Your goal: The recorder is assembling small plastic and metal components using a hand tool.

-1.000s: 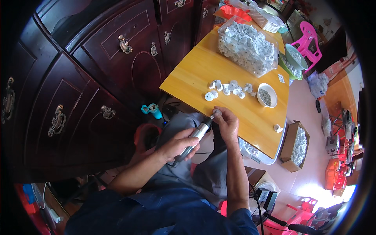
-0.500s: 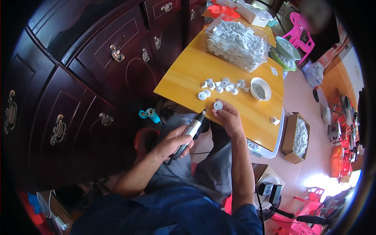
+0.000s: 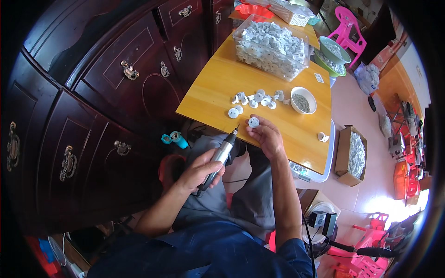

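The left hand [image 3: 202, 171] is wrapped around a silver-and-black cylindrical electric screwdriver [image 3: 224, 152]; by the right hand [image 3: 266, 135] a small round white plastic cap [image 3: 253, 122] is pinched between thumb and fingertips. The screwdriver's long axis is slanted up and rightward from the left fist, its thin bit ended just left of the cap, a narrow gap seen between them. The cap is held over the near edge of a yellow wooden table [image 3: 204, 92], beyond the left hand and to its right, nearer the right. Its flat disc face is turned up toward the camera, small dark marks showing; whether a screw is seated there cannot be told at this size. Farther out on the table, a loose cluster of similar white plastic caps [image 3: 260, 98] is seen, then a white round bowl [image 3: 313, 103] partly filled with small grey metal pieces. Behind, a clear rectangular plastic bin [image 3: 304, 58] is heaped with white parts. The left side is filled by a dark reddish-brown wooden cabinet [image 3: 102, 92].
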Motion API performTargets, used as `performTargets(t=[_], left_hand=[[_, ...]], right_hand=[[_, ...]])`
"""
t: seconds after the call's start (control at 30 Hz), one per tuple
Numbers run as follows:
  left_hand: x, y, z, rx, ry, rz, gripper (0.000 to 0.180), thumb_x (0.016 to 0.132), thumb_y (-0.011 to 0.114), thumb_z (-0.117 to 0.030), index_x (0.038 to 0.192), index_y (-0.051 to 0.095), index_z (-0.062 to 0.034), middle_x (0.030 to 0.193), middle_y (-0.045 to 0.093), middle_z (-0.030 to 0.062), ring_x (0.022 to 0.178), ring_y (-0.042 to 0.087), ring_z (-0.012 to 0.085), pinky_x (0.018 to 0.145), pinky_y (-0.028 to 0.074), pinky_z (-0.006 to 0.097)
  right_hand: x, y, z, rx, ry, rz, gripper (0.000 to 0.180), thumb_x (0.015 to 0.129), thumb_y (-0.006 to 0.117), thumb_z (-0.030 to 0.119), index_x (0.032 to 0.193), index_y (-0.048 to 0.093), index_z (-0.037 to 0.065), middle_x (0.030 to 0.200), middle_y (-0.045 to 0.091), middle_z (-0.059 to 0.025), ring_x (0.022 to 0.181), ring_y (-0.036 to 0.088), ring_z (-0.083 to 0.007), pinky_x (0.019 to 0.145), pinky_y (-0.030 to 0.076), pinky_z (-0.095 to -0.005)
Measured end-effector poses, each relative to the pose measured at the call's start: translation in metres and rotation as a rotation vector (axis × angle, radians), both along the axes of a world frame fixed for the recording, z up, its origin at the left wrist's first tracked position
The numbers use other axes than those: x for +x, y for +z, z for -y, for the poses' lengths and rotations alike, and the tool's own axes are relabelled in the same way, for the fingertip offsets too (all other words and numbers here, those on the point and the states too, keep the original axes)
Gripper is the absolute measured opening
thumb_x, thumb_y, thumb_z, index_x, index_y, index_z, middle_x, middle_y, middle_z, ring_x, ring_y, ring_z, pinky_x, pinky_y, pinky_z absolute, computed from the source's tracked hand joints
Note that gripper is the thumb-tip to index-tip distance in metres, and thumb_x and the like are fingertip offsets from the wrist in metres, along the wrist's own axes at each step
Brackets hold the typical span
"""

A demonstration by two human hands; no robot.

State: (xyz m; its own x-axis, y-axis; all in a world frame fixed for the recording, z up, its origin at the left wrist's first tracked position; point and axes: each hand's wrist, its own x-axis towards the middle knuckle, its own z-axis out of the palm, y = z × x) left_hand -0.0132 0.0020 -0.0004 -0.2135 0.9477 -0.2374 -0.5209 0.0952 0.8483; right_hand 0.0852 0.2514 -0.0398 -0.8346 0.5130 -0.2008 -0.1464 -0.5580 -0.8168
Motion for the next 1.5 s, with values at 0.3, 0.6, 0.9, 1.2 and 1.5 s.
performTargets(t=[0.3,0.6,0.9,1.2,1.5], left_hand=[[0.001,0.002,0.002,0.001,-0.003,0.005,0.043,0.094,0.057,-0.026,0.128,0.045,-0.0033,0.083,0.056,0.0039,0.058,0.054,0.0092,0.048,0.044,0.024],[0.002,0.003,0.002,0.003,0.006,0.016,0.039,0.093,0.059,-0.027,0.123,0.047,-0.0047,0.082,0.056,0.0039,0.055,0.054,0.0100,0.047,0.044,0.024],[0.002,0.006,0.001,-0.001,0.004,0.012,0.042,0.093,0.057,-0.025,0.127,0.044,-0.0040,0.081,0.056,0.0040,0.056,0.054,0.0100,0.048,0.044,0.023],[0.000,0.006,0.001,0.013,-0.001,0.004,0.042,0.093,0.057,-0.024,0.127,0.043,-0.0033,0.080,0.056,0.0041,0.056,0.054,0.0094,0.048,0.044,0.023],[0.000,0.008,0.001,0.024,-0.001,0.003,0.042,0.093,0.057,-0.025,0.126,0.044,-0.0036,0.081,0.056,0.0039,0.056,0.054,0.0094,0.048,0.044,0.023]], right_hand=[[-0.001,-0.003,0.007,0.076,-0.095,0.043,0.032,0.094,0.052,0.002,0.126,0.055,-0.006,0.110,0.066,-0.0154,0.090,0.067,-0.0182,0.080,0.057,-0.0267],[-0.004,-0.004,0.013,0.154,-0.146,0.071,0.030,0.095,0.058,0.007,0.123,0.058,-0.005,0.107,0.068,-0.0119,0.086,0.067,-0.0156,0.077,0.057,-0.0252],[-0.005,-0.003,0.019,0.199,-0.180,0.105,0.025,0.096,0.057,0.007,0.118,0.060,-0.004,0.101,0.067,-0.0100,0.079,0.065,-0.0130,0.073,0.056,-0.0242],[-0.008,0.002,0.018,0.186,-0.187,0.107,0.024,0.097,0.057,0.010,0.116,0.061,-0.003,0.098,0.068,-0.0096,0.077,0.065,-0.0131,0.072,0.056,-0.0248],[-0.008,-0.001,0.018,0.194,-0.214,0.108,0.025,0.096,0.059,0.012,0.116,0.062,-0.003,0.098,0.068,-0.0093,0.076,0.065,-0.0135,0.070,0.056,-0.0247]])
